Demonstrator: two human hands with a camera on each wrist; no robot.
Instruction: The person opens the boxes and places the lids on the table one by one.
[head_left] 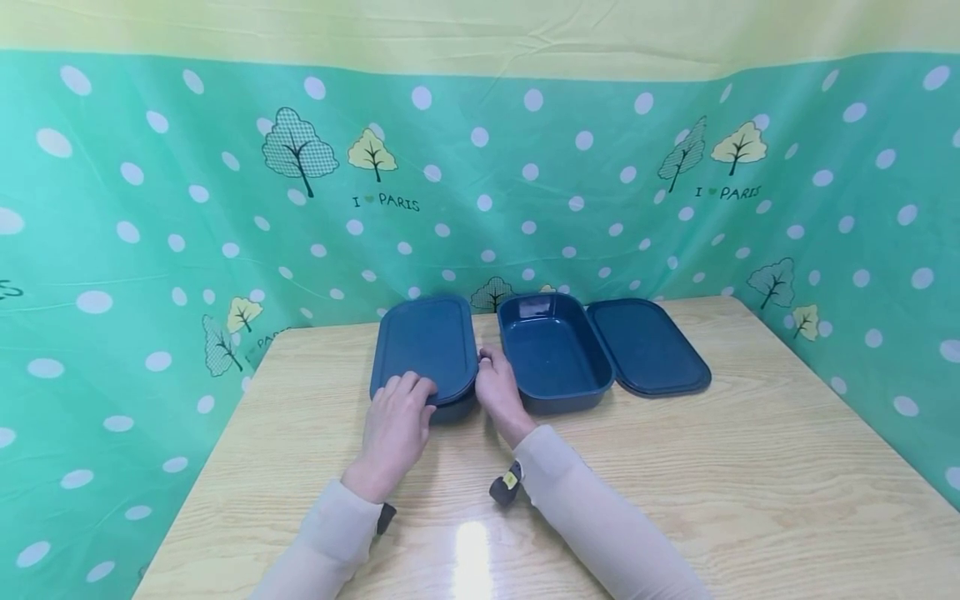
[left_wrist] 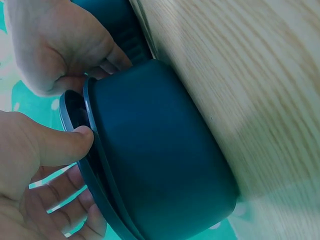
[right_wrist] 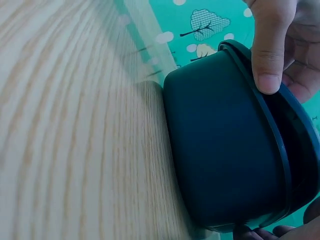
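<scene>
A dark blue rectangular food container (head_left: 450, 411) stands on the table with its matching lid (head_left: 427, 342) over it. At the near end a dark gap shows between lid and rim, so the lid sits raised there. My left hand (head_left: 399, 414) pinches the lid's near edge; the thumb (left_wrist: 80, 142) presses at the edge in the left wrist view. At the container's right side, my right hand (head_left: 497, 387) holds the wall with bent fingers, its thumb near the lid's edge. The right fingertips are partly hidden by the container in the right wrist view.
Just right of the right hand stands a second, uncovered blue container (head_left: 557, 350), with nothing visible inside. Another blue lid (head_left: 651, 346) lies flat beside it, close against its right side. A green dotted curtain (head_left: 525, 192) borders the wooden table (head_left: 712, 492) at the back and sides.
</scene>
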